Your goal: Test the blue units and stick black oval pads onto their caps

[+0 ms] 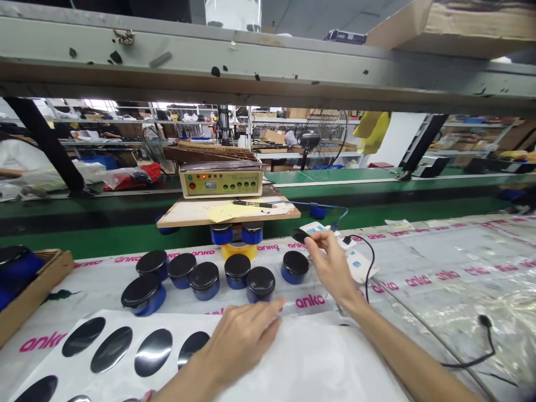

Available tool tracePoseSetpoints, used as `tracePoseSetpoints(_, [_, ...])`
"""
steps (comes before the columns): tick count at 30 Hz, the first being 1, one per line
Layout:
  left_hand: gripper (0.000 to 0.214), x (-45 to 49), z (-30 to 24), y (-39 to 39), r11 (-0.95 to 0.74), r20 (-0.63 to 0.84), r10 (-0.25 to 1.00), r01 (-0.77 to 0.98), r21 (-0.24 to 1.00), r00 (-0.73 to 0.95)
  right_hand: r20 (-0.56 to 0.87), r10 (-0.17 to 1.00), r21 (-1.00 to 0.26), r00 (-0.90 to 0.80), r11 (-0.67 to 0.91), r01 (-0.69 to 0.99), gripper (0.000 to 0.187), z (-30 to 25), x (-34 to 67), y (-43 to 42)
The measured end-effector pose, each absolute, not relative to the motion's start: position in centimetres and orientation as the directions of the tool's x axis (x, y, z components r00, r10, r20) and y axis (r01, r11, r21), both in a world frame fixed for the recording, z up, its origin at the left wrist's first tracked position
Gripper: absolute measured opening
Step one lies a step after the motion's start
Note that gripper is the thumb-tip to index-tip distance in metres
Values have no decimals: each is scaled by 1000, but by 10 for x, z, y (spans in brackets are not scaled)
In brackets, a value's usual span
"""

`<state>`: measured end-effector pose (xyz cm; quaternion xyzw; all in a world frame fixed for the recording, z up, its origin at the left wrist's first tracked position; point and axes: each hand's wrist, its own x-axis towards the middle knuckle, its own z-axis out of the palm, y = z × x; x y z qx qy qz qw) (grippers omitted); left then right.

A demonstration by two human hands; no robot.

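Observation:
My left hand (243, 340) lies flat with its fingers stretched out on a white sheet (318, 363), its fingertips close to the nearest blue jar with a black lid (260, 283). Several such jars (180, 271) stand in a loose row in front of it. My right hand (330, 265) reaches further back and pinches a small white device with a blue label (313, 228), which has a dark end. Another white unit (359, 265) lies just right of that hand, with a black cable (371, 262) running from it. Black oval stickers (153, 352) cover the sheet's left part.
A yellow tester box with lights (221, 181) sits on a wooden board (188, 215) propped on jars. A cardboard box (33, 285) stands at the left. Behind runs a green conveyor (377, 192). Clear printed plastic film (452, 268) covers the table at the right. A shelf beam (268, 72) crosses overhead.

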<state>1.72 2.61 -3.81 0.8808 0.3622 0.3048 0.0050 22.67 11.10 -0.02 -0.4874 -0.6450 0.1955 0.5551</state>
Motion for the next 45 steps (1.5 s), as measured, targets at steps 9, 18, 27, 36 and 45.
tracePoseSetpoints(9, [45,23,-32,26,-431,139,881,647,629,451,445,892,-824,-84,444,352,17,-40,216,108])
tracePoseSetpoints(18, [91,61,-16,30,-78,-171,928,622,779,332,501,864,-823,-47,492,284,12,-8,249,69])
tracePoseSetpoints(27, [60,76,-32,48,30,-181,941,463,886,285,52,999,-991,-14,50,-123,32,-34,247,61])
tracePoseSetpoints(36, [62,73,-40,47,29,-162,943,414,910,290,43,998,-998,-36,41,-52,28,-32,244,59])
tracePoseSetpoints(45, [61,73,-38,47,33,-168,942,417,908,292,53,998,-998,-14,53,13,28,-31,241,58])
